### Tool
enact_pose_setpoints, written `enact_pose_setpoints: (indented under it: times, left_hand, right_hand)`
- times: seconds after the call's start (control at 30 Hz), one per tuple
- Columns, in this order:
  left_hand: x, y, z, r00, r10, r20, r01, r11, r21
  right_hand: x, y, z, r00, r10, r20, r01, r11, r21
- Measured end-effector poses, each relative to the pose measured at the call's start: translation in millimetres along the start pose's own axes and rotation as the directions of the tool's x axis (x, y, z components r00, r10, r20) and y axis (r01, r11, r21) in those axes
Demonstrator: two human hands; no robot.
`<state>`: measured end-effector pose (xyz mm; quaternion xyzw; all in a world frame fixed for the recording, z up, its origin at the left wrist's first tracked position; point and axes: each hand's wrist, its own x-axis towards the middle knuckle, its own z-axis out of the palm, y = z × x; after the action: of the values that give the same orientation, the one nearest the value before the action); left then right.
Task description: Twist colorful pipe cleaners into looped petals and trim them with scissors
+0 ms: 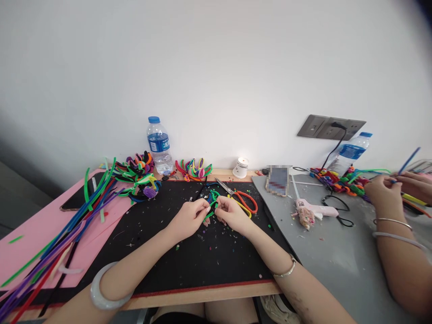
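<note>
Green stem point(209, 216): pinched between both hands, just above the black mat point(162, 256), near the mat's far edge; fingers cover much of it, so its full shape cannot be told.
Grip: narrow on both sides, thumb against fingertips, green fuzz showing between.
Likely slip: thin, springy piece, probably wire-cored; uneven pull from one pinch could kink it or let an end spring free.
Hidden ends: a cut tip, if bare, might prick a fingertip, since the fingers mask it.
Blue-green pieces point(213, 196): just beyond the fingertips; whether joined to the held piece, cannot tell. Could snag if loose.
Left hand point(193, 215): back of hand up, fingers curled inward; forearm slants in from lower left, bangle point(108, 288) well below the wrist.
Right hand point(232, 215): mirrors it, knuckles outward, fingertips nearly meeting the left's; forearm from lower right, bracelet point(286, 268) on it.
Scissors point(238, 193): lying just beyond the right hand, blades aimed away toward the wall; an outward swing might knock the handles.
Scraps: strewn over the mat; fuzz could pick them up.
Glue gun point(315, 209): on the grey board point(337, 256), well apart; hot or cold, cannot tell. If hot, a burn risk on reaching right.
</note>
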<state>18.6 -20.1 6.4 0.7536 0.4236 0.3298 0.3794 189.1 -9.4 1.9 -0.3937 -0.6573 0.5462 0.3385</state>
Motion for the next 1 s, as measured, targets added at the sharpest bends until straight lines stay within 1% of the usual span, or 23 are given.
enact_pose_setpoints:
  times: [0.13, 0.23, 0.37, 0.5, 0.6, 0.73, 0.8, 0.87, 0.93, 1.0]
  left_hand:
    - [-1.3, 2.3, -1.6, 0.998, 0.022, 0.066, -0.018, 0.998, -0.062]
    - [-2.3, 3.8, -2.3, 0.994, 0.037, 0.105, -0.027, 0.994, -0.102]
    - [-1.6, 1.8, -1.2, 0.993, -0.008, 0.115, 0.029, 0.984, -0.179]
    - [-0.1, -3.3, 0.5, 0.984, -0.063, 0.167, 0.103, 0.964, -0.244]
    - [0.4, -5.5, 1.9, 0.982, -0.091, 0.167, 0.133, 0.956, -0.263]
    - [0.3, -3.4, 3.5, 0.986, -0.102, 0.131, 0.134, 0.957, -0.257]
    - [0.4, -1.8, 4.0, 0.987, -0.113, 0.116, 0.139, 0.959, -0.247]
    - [1.1, -1.4, 4.2, 0.987, -0.122, 0.109, 0.145, 0.959, -0.243]
    - [2.0, -2.6, 3.9, 0.986, -0.123, 0.116, 0.15, 0.953, -0.264]
    - [2.8, -4.7, 3.1, 0.982, -0.115, 0.15, 0.156, 0.94, -0.304]
  right_hand:
    - [-1.5, -2.7, -0.8, 1.0, 0.0, 0.019, 0.001, 1.0, -0.021]
    - [-1.8, -0.7, -1.3, 0.999, -0.001, 0.049, 0.005, 0.996, -0.088]
    - [-1.9, 2.9, -1.9, 1.0, -0.02, 0.015, 0.023, 0.977, -0.211]
    - [-3.4, -0.7, -2.1, 0.998, -0.056, -0.016, 0.048, 0.952, -0.302]
    - [-4.0, -4.5, -1.7, 0.992, -0.119, -0.04, 0.092, 0.903, -0.419]
    - [-3.3, -4.8, -0.3, 0.972, -0.229, -0.049, 0.154, 0.786, -0.599]
    - [-3.0, -4.0, 0.9, 0.964, -0.262, -0.05, 0.163, 0.725, -0.669]
    - [-3.1, -3.8, 1.9, 0.957, -0.284, -0.058, 0.16, 0.685, -0.711]
    - [-3.2, -4.5, 1.9, 0.953, -0.293, -0.071, 0.157, 0.683, -0.713]
    - [-3.2, -5.8, 0.4, 0.952, -0.289, -0.103, 0.145, 0.717, -0.682]
